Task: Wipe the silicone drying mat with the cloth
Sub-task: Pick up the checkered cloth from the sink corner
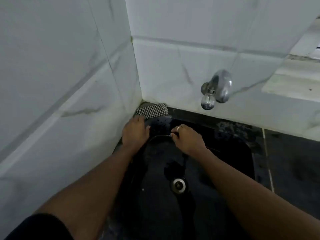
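The black silicone drying mat (161, 122), dotted and wet, lies over the back rim of a black sink, its curved near edge dipping into the basin. My left hand (135, 133) is curled over the mat's left edge, fingertips close to the cloth. My right hand (187, 139), with a ring on one finger, pinches the mat's curved front edge. The cloth (152, 110) is a folded black-and-white checked piece lying in the wall corner just behind the mat; neither hand holds it.
The black sink (242, 153) has a metal drain (179, 185) in its wet bottom. A chrome tap (216, 89) juts from the white tiled back wall above the sink's right half. A tiled wall stands close on the left. Dark counter (294, 161) runs to the right.
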